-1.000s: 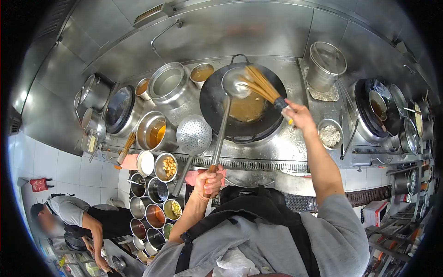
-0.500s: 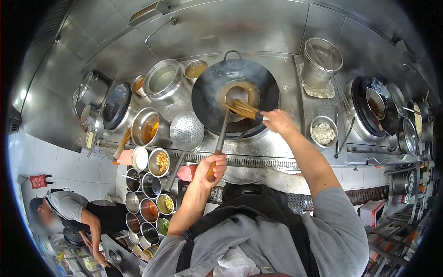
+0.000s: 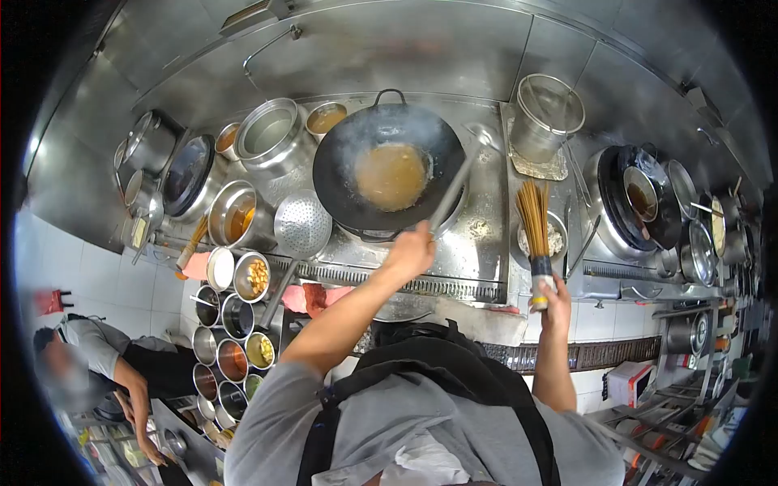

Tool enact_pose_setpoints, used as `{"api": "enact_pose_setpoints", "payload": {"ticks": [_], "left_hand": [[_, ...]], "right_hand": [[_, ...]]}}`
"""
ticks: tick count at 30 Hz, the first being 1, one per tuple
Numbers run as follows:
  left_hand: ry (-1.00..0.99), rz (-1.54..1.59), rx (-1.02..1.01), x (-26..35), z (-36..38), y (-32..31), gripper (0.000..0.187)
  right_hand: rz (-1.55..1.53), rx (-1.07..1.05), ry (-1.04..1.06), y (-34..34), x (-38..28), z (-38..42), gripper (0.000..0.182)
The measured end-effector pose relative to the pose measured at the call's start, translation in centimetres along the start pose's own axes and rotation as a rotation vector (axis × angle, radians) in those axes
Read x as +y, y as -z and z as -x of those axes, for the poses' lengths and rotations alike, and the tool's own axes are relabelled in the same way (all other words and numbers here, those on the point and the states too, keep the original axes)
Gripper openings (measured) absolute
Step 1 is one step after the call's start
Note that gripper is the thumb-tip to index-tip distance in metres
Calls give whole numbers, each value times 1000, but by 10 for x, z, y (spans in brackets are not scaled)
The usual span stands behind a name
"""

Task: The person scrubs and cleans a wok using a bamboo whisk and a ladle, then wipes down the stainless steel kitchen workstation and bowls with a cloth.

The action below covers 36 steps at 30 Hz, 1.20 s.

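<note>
My left hand (image 3: 412,253) is closed round the handle of a long ladle (image 3: 458,188). The ladle slants up to the right across the wok's edge, its bowl over the steel counter. In my right hand (image 3: 554,304) is a bamboo wok brush (image 3: 534,227), held upright with its bristles on top. Behind the bristles, a metal bowl (image 3: 523,247) of white, lumpy food is partly hidden. The black wok (image 3: 340,154) sits on the stove with steaming, cloudy brown liquid (image 3: 392,176) in its bottom.
A perforated skimmer (image 3: 303,224) lies left of the wok, near a pot of orange liquid (image 3: 241,217). Several small metal pots of ingredients (image 3: 258,278) stand at lower left. A strainer pot (image 3: 551,105) is at back right. Another person (image 3: 121,356) bends at far left.
Ladle and brush have both left the wok. My left hand moved up and right with the ladle; my right hand moved right and down, turning the brush upright. The view shifted slightly.
</note>
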<state>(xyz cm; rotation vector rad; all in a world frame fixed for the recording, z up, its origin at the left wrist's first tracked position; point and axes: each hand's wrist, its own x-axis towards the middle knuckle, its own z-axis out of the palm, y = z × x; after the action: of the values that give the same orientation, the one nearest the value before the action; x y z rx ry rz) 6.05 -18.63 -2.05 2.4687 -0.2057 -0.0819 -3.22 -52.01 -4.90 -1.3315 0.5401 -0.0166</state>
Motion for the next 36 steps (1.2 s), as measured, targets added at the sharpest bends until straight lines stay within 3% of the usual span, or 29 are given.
{"api": "enact_pose_setpoints", "payload": {"ticks": [4, 6, 10, 11, 13, 15, 16, 18, 20, 21, 23, 24, 27, 30, 33, 35, 36], "left_hand": [[89, -117, -166, 2, -9, -90, 25], [160, -64, -252, 16, 15, -114, 38], [212, 57, -269, 0, 36, -179, 39], [-134, -168, -578, -6, 34, -184, 38], [-485, -392, -861, -10, 32, -173, 36], [-132, -59, -750, -6, 36, -143, 31], [-34, -45, -651, -18, 39, -146, 37], [-24, 131, -535, -34, 51, -99, 38], [28, 331, -352, -70, 72, -53, 39], [79, 362, -274, -93, 86, -36, 38], [302, 508, 3, -136, 119, -9, 37], [387, 380, 119, -161, 131, 2, 40], [617, 249, 443, -210, 164, 36, 47], [757, -68, 447, -244, 184, 38, 69], [811, -56, 334, -272, 192, 33, 75], [838, 24, 306, -288, 190, 30, 78], [917, 218, 221, -287, 184, 41, 80]], "right_hand": [[-33, 4, -19, 18, 14, 26, 67], [-34, 3, -21, 17, 5, 33, 67], [77, -98, 11, -10, -18, 32, 67], [136, -154, 78, -23, -24, 24, 68], [364, -273, 147, -63, -48, 10, 72], [478, -438, 331, -105, -52, -24, 62], [743, -443, 514, -127, -55, -44, 59], [1044, -547, 714, -187, -85, -70, 51], [1277, -720, 672, -239, -92, -122, 47], [1458, -694, 712, -268, -99, -140, 41], [1523, -466, 878, -324, -101, -180, 29], [1587, -404, 865, -358, -104, -180, 25], [1533, -441, 986, -424, -76, -175, 22], [1509, -645, 979, -421, -71, -142, 28], [1536, -894, 899, -390, -101, -112, 34], [1706, -818, 825, -373, -123, -127, 34], [1749, -700, 827, -375, -128, -139, 32]]}}
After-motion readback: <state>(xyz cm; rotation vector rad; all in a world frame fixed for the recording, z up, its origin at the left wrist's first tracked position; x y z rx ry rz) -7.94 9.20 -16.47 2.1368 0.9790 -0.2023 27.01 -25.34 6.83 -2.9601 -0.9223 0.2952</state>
